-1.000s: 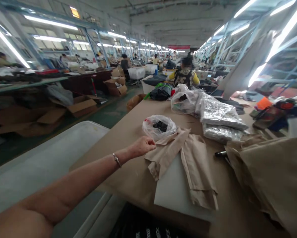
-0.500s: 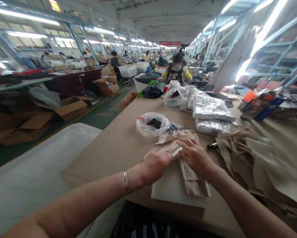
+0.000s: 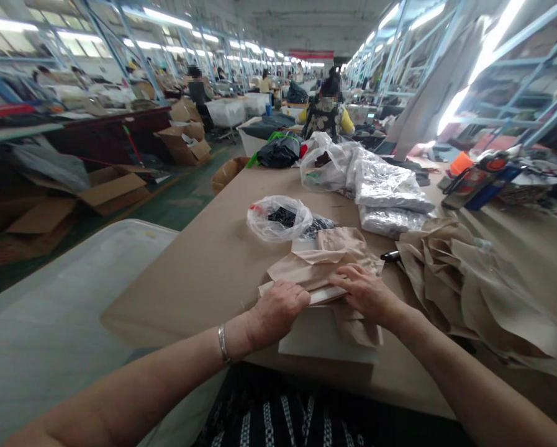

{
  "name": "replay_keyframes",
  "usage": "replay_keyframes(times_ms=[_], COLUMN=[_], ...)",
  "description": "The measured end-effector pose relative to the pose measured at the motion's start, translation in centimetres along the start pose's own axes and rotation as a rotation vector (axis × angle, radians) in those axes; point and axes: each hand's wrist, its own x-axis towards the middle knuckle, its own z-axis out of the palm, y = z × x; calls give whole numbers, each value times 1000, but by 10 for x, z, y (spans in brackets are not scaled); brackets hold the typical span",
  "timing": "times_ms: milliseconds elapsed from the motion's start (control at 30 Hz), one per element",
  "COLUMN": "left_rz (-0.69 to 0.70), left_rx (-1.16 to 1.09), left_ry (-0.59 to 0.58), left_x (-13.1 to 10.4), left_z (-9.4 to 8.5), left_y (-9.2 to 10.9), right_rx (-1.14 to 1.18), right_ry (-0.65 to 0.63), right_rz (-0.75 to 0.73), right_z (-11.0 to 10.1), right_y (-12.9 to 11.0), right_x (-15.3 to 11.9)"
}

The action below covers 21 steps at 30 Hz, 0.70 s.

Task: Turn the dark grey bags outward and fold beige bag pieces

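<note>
Beige fabric (image 3: 306, 268) lies folded in front of me over a white board (image 3: 322, 341). Its near edge is gripped by my left hand (image 3: 282, 310), fingers curled around it. At the right end of that same edge, my right hand (image 3: 364, 292) holds the fabric, its fingers bent over the top. A narrow white strip (image 3: 327, 294) shows along the fold between the hands. More beige fabric hangs down over the board beneath my right hand. Just beyond, a clear plastic bag (image 3: 278, 218) contains small black pieces.
Loose beige fabric (image 3: 474, 279) is heaped at the right, beside a black marker-like object (image 3: 390, 256). Clear-wrapped packages (image 3: 390, 186) sit farther back on the table (image 3: 203, 248). A white bin (image 3: 73, 298) stands on the left. A person (image 3: 327, 115) is beyond the table.
The held fabric edge has come nearer to me and is turned more level. My hands have shifted with it, and more of the fabric behind is exposed. The view has moved slightly.
</note>
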Motion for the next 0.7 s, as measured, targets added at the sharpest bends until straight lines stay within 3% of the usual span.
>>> replay_keyframes(times_ms=[133,267,400,433,467,567,633,700], left_rz=[-67,-227,-326,-310,-272,-49,35,-95], left_rx=[-176,-468,-419,-350,-266,-89,-220,-592], left_ry=[49,142,-29,-21,35,391,545,552], left_x=[6,28,52,55,56,52,50,54], left_z=[-22,-53,-70,-74,-79,-99,-109,-111], left_y=[-2,0,1,1,3,10,17,24], right_rx=[-133,-295,-336,-335,-330,-280,-222,-138], right_ry=[29,83,86,78,79,170,310,461], right_rz=[-27,-36,-101,-89,-53,187,364,468], right_z=[-18,-47,-69,-74,-80,-102,-121,-135], right_y=[2,-3,-18,-20,-20,-9,2,5], right_x=[9,29,47,49,50,49,47,47])
